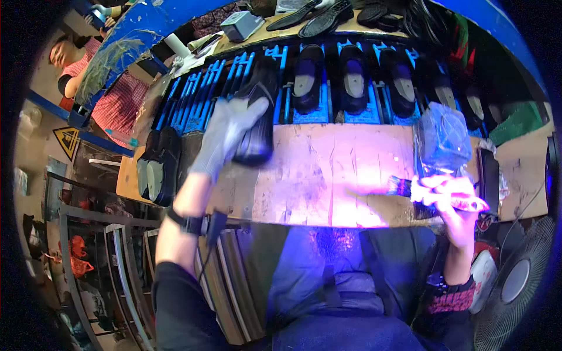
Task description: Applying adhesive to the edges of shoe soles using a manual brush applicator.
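In my left hand (225,131), which wears a pale glove, is a black shoe (257,142), blurred and tilted over the far left part of the worktable (304,169). The gloved fingers close round its side. On the right, my right hand (451,202) grips a brush (400,186) by its handle, dark bristles pointing left above the brightly lit tabletop. Just beyond that hand stands a blue container (445,137) that looks wrapped in clear plastic. Black shoes with pale insoles (353,82) rest in a row on the blue-lit slatted rack behind the table.
A pair of black shoes (155,169) sits at the table's left end. More dark soles (325,19) and a grey box (242,26) lie on the far shelf. A fan (516,281) stands at the lower right. Another person (120,99) is at the far left.
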Tool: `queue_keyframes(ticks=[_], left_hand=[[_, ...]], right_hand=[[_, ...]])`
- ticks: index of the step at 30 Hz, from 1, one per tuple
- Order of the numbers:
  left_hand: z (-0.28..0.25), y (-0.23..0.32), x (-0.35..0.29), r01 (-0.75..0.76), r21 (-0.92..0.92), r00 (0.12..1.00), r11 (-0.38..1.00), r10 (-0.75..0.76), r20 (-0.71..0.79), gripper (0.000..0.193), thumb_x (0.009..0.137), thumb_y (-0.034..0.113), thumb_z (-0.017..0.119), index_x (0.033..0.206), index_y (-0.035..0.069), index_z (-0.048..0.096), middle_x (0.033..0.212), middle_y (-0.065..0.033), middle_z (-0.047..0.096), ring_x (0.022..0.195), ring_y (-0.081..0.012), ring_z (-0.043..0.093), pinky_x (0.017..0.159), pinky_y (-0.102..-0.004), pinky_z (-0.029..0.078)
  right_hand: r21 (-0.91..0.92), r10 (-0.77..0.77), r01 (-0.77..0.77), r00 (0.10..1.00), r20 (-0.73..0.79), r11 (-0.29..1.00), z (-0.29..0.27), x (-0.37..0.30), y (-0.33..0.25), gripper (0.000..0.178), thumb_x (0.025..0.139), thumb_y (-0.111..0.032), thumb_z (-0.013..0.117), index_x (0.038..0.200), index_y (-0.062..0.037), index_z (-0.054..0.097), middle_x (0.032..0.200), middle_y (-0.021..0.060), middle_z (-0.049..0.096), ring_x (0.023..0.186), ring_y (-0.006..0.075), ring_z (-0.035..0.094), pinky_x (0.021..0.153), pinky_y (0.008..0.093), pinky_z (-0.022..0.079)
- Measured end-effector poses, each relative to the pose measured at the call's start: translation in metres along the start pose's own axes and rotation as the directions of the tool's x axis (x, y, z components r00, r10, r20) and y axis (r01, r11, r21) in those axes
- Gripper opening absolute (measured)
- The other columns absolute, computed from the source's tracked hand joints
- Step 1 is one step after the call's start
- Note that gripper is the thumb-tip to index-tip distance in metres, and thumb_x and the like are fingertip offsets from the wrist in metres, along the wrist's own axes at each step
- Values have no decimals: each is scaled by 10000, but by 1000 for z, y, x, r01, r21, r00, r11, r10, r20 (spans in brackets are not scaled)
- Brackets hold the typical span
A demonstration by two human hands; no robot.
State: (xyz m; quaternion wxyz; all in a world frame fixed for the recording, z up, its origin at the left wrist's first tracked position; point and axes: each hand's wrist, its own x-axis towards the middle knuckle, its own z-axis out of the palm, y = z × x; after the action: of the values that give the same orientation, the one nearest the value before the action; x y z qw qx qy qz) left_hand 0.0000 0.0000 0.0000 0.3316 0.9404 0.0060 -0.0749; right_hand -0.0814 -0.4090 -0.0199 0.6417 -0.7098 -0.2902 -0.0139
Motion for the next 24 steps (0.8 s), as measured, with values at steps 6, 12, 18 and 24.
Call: queue_keyframes(ticks=[6,12,18,24], left_hand=[[-44,-39,136,351,443,919,825,-213,-331,720,715,621,584,1238,128,546,1225,-161,563,1142,-314,540,957,-385,419],[-36,-66,146,322,461,925,827,-171,-339,809,725,670,519,1297,98,488,1251,-169,545,1162,-320,523,969,-407,409],[-119,-132,47,611,446,724,654,-235,-648,682,721,659,540,952,33,681,914,-195,673,905,-351,650,773,-423,503],[-118,-199,-78,577,698,816,425,-324,-478,666,615,583,711,939,13,597,963,-223,640,966,-378,603,797,-439,483]], right_hand=[[88,39,-32,996,-81,996,22,15,8,192,838,-23,602,998,-3,497,1050,194,587,939,262,597,843,388,475],[8,107,-107,984,-144,994,25,24,23,244,828,-106,606,1018,-6,490,1037,161,565,953,247,560,903,415,427],[-51,59,-75,961,-268,996,15,9,34,203,852,-94,544,1027,-9,484,1027,161,567,896,231,574,848,358,444],[41,292,-302,864,-410,952,-8,-18,45,106,918,-118,529,932,-14,540,926,81,576,810,152,557,743,267,446]])
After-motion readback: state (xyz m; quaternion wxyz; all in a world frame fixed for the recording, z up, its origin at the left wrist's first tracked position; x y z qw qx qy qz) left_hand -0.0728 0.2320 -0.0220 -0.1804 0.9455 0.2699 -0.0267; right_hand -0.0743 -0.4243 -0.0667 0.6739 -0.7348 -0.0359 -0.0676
